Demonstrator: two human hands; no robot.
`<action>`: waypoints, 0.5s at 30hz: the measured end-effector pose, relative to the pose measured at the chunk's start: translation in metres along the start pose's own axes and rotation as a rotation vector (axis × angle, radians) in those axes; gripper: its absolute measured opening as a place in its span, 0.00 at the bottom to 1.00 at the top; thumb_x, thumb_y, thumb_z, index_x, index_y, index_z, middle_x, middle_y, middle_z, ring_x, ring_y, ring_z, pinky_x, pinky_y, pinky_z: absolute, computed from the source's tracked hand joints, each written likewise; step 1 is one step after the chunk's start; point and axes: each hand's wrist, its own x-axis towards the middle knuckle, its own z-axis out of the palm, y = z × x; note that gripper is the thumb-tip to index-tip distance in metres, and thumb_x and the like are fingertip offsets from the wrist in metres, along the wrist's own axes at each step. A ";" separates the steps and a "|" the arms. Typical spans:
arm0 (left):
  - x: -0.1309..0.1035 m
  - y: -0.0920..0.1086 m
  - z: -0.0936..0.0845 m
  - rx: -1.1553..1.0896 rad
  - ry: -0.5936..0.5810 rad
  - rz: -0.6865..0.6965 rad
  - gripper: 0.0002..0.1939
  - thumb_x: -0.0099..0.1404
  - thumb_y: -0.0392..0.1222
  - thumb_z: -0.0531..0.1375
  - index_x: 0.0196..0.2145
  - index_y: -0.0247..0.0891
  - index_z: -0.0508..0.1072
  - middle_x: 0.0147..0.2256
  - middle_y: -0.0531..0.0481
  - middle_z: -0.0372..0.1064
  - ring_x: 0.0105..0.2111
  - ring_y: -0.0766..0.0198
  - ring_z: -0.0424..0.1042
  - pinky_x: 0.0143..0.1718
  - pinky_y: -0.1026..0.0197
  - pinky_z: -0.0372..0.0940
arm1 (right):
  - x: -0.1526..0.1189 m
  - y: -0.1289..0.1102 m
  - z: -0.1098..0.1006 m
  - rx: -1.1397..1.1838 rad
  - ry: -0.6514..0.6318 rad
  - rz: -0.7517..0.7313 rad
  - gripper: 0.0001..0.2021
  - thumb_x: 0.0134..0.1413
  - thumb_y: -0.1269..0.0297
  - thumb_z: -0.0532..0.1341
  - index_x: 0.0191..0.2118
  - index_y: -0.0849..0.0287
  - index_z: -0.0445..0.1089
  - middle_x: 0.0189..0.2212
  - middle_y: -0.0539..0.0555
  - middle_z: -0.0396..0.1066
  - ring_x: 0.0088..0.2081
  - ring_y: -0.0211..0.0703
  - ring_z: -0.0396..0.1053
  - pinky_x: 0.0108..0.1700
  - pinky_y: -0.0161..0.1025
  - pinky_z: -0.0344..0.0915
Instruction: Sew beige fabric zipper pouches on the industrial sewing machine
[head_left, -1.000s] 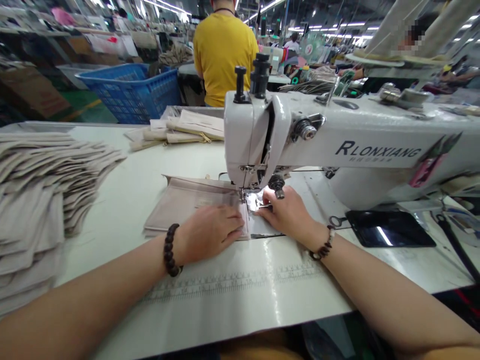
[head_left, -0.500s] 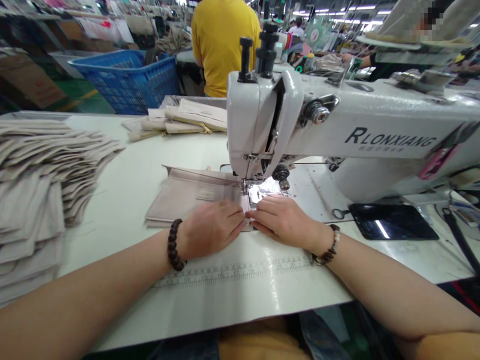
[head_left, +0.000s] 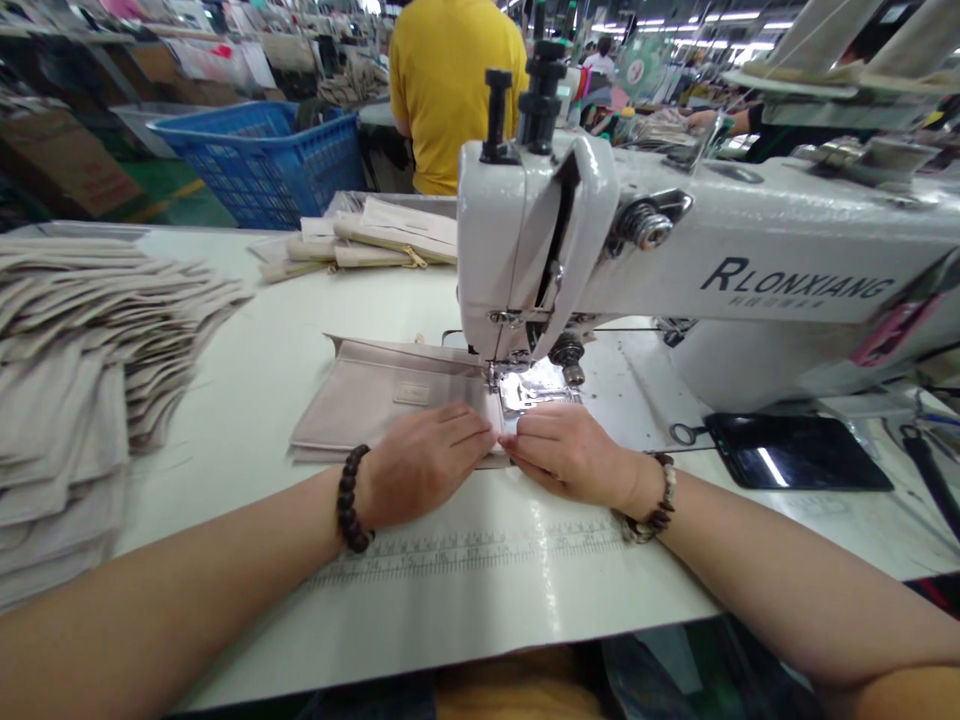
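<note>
A beige fabric pouch piece (head_left: 367,390) with a small stitched label (head_left: 412,393) lies flat on the table, its right edge under the needle area of a white sewing machine (head_left: 499,250). My left hand (head_left: 427,462) rests over its lower right part, fingertips pinched at the right edge. My right hand (head_left: 570,455) meets it there, its fingers bent together at the same edge, just in front of the lit metal needle plate (head_left: 536,388). What lies between the fingertips is mostly the pouch's edge; the finer detail is hidden.
Stacked beige fabric pieces (head_left: 67,400) cover the table's left side. Zippered pieces (head_left: 390,235) lie behind the machine. A phone (head_left: 799,450) and small scissors (head_left: 686,433) are at the right. A blue basket (head_left: 262,160) and a person in yellow (head_left: 457,90) are beyond.
The view has shifted slightly. Both hands have come a little nearer the table's front edge, still at the pouch's right edge, and the right fingers are more curled.
</note>
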 end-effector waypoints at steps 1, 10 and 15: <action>0.000 -0.001 0.000 -0.021 0.011 0.004 0.10 0.64 0.32 0.49 0.34 0.29 0.70 0.32 0.45 0.69 0.34 0.62 0.67 0.37 0.62 0.66 | 0.000 0.000 0.000 -0.001 0.002 -0.008 0.15 0.58 0.69 0.46 0.24 0.62 0.64 0.20 0.49 0.58 0.24 0.36 0.51 0.28 0.35 0.50; 0.007 -0.010 0.001 -0.102 0.009 -0.004 0.12 0.65 0.32 0.48 0.33 0.30 0.71 0.31 0.45 0.70 0.34 0.64 0.67 0.38 0.63 0.66 | 0.005 0.003 0.004 -0.024 0.023 0.041 0.16 0.58 0.70 0.47 0.22 0.62 0.63 0.19 0.49 0.59 0.22 0.35 0.51 0.26 0.35 0.48; 0.007 -0.019 0.006 -0.101 0.008 0.052 0.13 0.66 0.33 0.47 0.34 0.29 0.71 0.32 0.45 0.70 0.34 0.63 0.68 0.40 0.61 0.66 | 0.004 0.005 -0.001 -0.067 0.022 0.126 0.18 0.60 0.66 0.47 0.22 0.62 0.65 0.19 0.50 0.61 0.21 0.34 0.52 0.25 0.35 0.47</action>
